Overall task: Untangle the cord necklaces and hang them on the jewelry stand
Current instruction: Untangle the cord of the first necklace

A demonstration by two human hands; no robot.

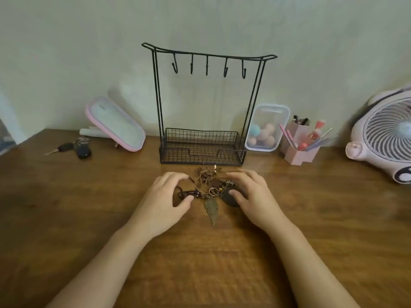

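Brown wood-grain table [311,218], pale greenish wall [89,52] behind. Tangled cord necklaces [208,185] flat on table between both hands, leaf pendant [211,208] pointing toward the wrists. Left hand [165,196] curled loosely, thumb and fingertips touching dark cord at the tangle's left edge; firm grip or not, cannot tell. Right hand [251,192] half open, thumb on dark round pendant [230,196]. Black wire jewelry stand [203,103] just beyond the fingertips, five hooks bare. Past left hand: keys [75,147], pink-rimmed lid [115,123]. Past right hand: clear box [268,127], pink organizer [300,143], pink fan [384,134].
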